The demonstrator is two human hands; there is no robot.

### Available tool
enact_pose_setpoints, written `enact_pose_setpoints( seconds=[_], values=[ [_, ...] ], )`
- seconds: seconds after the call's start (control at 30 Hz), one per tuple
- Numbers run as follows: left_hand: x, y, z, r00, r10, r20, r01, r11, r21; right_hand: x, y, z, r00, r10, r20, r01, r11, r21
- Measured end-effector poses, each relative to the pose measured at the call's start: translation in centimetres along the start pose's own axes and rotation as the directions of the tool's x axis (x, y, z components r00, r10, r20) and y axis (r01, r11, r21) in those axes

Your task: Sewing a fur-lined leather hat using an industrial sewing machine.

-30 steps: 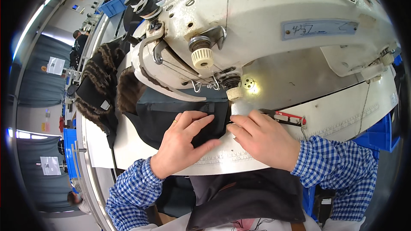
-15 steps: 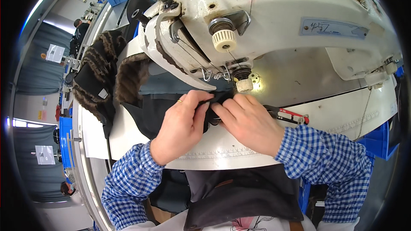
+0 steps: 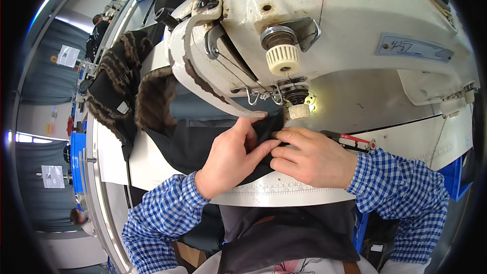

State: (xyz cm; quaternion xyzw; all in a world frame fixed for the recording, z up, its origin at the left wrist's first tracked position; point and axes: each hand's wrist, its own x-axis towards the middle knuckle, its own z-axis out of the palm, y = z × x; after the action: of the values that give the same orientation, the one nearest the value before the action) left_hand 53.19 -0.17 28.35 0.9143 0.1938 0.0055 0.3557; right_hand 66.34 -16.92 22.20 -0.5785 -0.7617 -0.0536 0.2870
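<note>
We rest left hand (image 3: 227,163), thumb and forefinger parted, and right hand (image 3: 317,160), pinch indiscernible, on black fabric (image 3: 193,142); sewing machine (image 3: 350,18) overhangs at 12 o'clock, snips (image 3: 357,143) at 2, fur (image 3: 152,100) at 10.

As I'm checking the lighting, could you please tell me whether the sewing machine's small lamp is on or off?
On: the lamp glows yellowish-white beside the lower cream knob.

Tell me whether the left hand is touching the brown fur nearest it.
Apart. The head view shows it: a stretch of black cloth lies in plain sight between the left hand and that brown fur.
</note>
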Motion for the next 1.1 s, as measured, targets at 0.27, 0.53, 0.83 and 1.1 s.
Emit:
enact_pose_setpoints(
  seconds=[0.27,0.53,0.83,1.1],
  values=[
    [1.0,3.5,-3.8,0.863,0.503,0.037,-0.299,0.451,0.841,-0.3,0.5,0.5,0.998,-0.035,-0.054,0.036,0.999,0.009],
    [-0.5,-2.1,1.1,0.825,0.561,-0.065,-0.446,0.719,0.532,-0.5,1.2,0.5,0.992,-0.102,-0.077,0.106,0.993,0.05],
    [2.8,-2.1,0.6,0.927,0.357,-0.114,-0.331,0.922,0.202,0.2,0.4,-0.2,0.991,0.103,-0.091,-0.117,0.978,-0.172],
    [2.1,-4.7,0.7,0.843,0.539,0.01,-0.433,0.666,0.608,0.3,-0.1,-0.5,0.995,0.09,-0.037,-0.096,0.976,-0.196]
  ],
)
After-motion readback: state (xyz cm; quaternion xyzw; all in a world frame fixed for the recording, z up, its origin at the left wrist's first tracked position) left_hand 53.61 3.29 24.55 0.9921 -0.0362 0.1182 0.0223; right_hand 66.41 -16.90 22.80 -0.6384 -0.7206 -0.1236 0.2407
